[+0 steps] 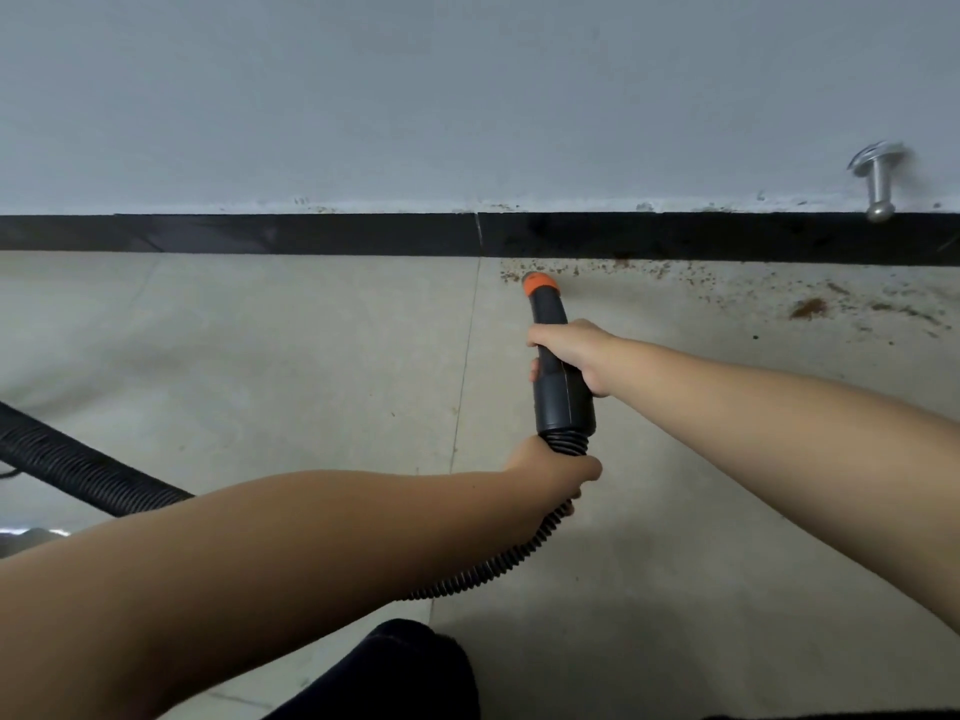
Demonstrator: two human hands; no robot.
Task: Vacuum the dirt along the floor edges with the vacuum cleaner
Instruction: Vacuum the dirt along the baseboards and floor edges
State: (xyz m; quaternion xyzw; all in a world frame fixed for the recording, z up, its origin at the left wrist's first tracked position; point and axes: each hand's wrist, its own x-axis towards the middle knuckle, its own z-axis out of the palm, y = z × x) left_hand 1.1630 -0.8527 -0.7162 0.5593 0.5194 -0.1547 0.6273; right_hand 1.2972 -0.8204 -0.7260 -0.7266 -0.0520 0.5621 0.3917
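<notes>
Right hand (569, 356) grips the dark grey plastic vacuum nozzle handle (563, 387) mid-length. Left hand (553, 472) curls round the black ribbed hose (498, 561) just below the handle. Orange nozzle tip (540, 284) sits at the floor edge, near the black skirting strip (260, 233). Brown scattered dirt (808, 308) lies to the tip's right on the pale tiled floor (260, 356). Silver metal door stopper (878, 181) projects from the grey wall.
</notes>
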